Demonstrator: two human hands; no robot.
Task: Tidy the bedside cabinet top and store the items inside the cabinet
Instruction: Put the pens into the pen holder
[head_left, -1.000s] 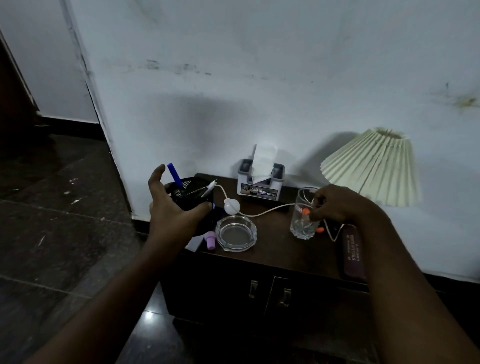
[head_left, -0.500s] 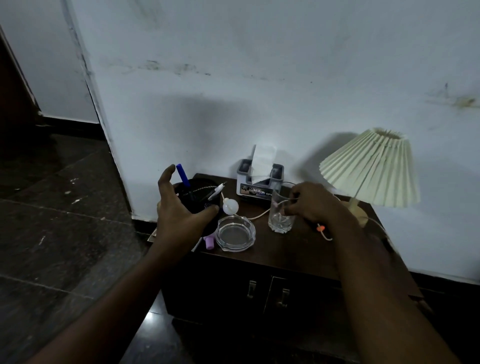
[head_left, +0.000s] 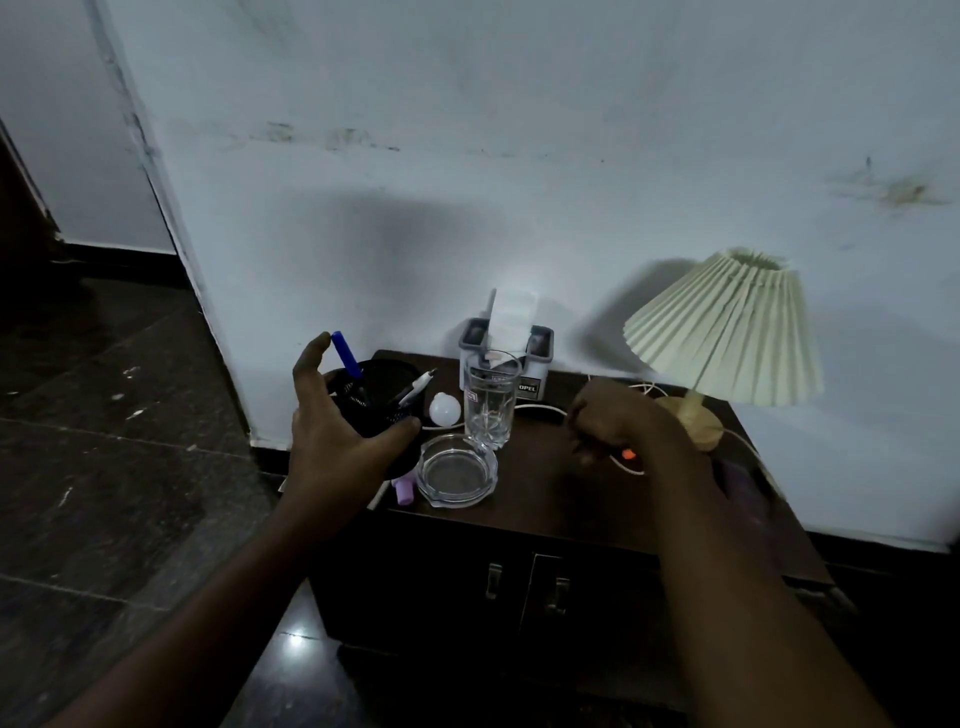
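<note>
Standing by the white wall, I see a dark wooden bedside cabinet (head_left: 441, 587) with its two doors closed, each with a small metal handle (head_left: 493, 579). On the left end of its tabletop (head_left: 545, 467) stands a black mesh pen holder (head_left: 382, 402), and the person's left hand (head_left: 337, 441) grips it, the thumb pressed on the near side and the fingers reaching round the far left side. A blue pen (head_left: 345, 354) and a white marker (head_left: 418, 387) stick up out of the holder. Just beside it on the right lies a small white bulb (head_left: 444, 408), and next to that a tall clear glass tumbler (head_left: 491, 402) stands upright. In front of the tumbler, touching or nearly touching it, sits a heavy clear glass ashtray (head_left: 457, 470), with a little lilac cap-like thing (head_left: 404, 491) at its left by the tabletop's front edge. A grey and white tissue box (head_left: 506, 358) stands against the wall behind the tumbler. The right hand (head_left: 618, 421) hovers low over the middle of the tabletop with its fingers curled in; a thin white cord (head_left: 540, 410) runs toward it and a small orange piece (head_left: 628, 453) shows just under it, but I cannot tell whether the hand pinches either. At the right end stands a table lamp with a pleated cream shade (head_left: 727, 332) on a pale wooden base (head_left: 693, 423).
</note>
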